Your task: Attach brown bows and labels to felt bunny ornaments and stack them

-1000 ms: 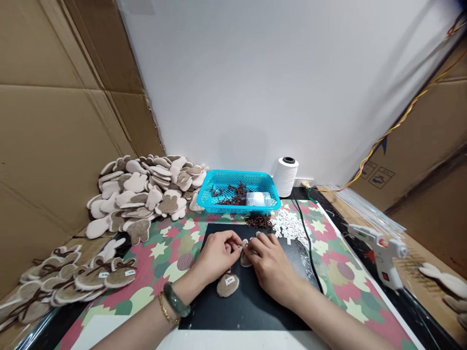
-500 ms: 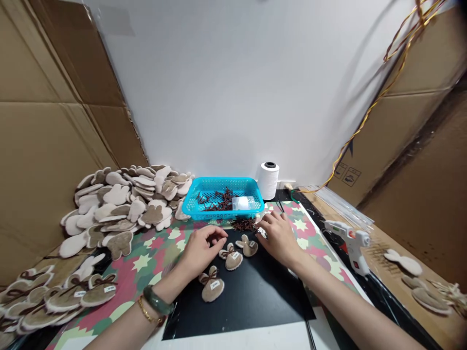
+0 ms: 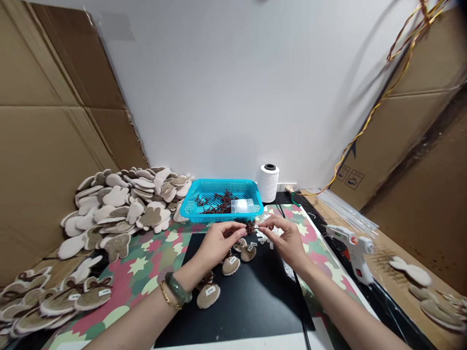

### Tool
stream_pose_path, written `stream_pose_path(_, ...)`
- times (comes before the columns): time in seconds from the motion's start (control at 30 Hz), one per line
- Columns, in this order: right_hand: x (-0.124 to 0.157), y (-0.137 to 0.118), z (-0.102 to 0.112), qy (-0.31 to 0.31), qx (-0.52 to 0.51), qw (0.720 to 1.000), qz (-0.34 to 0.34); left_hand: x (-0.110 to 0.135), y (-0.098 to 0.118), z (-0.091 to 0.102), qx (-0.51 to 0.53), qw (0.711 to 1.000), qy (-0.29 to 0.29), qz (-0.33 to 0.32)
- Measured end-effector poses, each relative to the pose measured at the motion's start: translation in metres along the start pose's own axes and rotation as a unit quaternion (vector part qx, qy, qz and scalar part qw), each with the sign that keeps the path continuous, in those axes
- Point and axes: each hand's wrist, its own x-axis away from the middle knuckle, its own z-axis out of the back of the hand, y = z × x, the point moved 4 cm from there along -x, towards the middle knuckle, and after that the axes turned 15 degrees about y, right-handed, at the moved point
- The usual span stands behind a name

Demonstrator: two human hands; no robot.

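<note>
My left hand (image 3: 219, 239) and my right hand (image 3: 285, 238) meet above the black mat (image 3: 251, 301), fingers pinched. Between them hangs a small dark brown bow (image 3: 250, 227); my left fingertips pinch it, and my right fingertips pinch something tiny beside it that I cannot make out. Below the hands lie three brown felt bunny pieces with bows and white labels (image 3: 230, 265). White paper labels (image 3: 263, 237) are scattered just under my right hand.
A turquoise basket (image 3: 222, 187) with brown bows and a clear box stands behind. A white thread spool (image 3: 269, 182) is beside it. Felt bunny shapes are heaped at left (image 3: 124, 206) and stacked at front left (image 3: 54, 301). A glue gun (image 3: 352, 245) stands at right.
My hands left the bunny pieces on the mat; the right reached towards the bow pile, then both came together, raised, with a brown bow between them. The camera view shifted.
</note>
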Motion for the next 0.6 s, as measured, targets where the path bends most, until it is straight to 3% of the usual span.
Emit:
stream_pose_path(0.1,0.012,-0.014,-0.006,0.017,0.039,0.993,0.107,0.003,-0.005,-0.008,0.085,0.993,-0.024,0.078)
stream_pose_path(0.2,0.022,-0.027,-0.015,-0.004,0.085,0.977,0.194,0.005,-0.008,-0.008,0.122,0.988,-0.017,0.092)
stream_pose_path(0.27,0.025,-0.031,-0.017,-0.018,0.09,0.974,0.206,0.006,-0.009,-0.005,0.138,0.986,-0.003,0.095)
stream_pose_path(0.33,0.023,-0.029,-0.015,-0.013,0.076,0.983,0.169,0.006,-0.011,-0.002,0.151,0.983,0.01,0.106)
stream_pose_path(0.43,0.016,-0.019,-0.01,0.014,0.043,0.997,0.058,0.006,-0.011,-0.002,0.152,0.981,0.015,0.122)
stream_pose_path(0.53,0.013,-0.007,-0.011,-0.007,-0.007,0.999,-0.047,0.008,-0.01,-0.005,0.134,0.983,0.009,0.124)
stream_pose_path(0.6,0.014,-0.002,-0.014,-0.025,-0.033,0.996,-0.08,0.009,-0.01,-0.006,0.12,0.985,0.011,0.12)
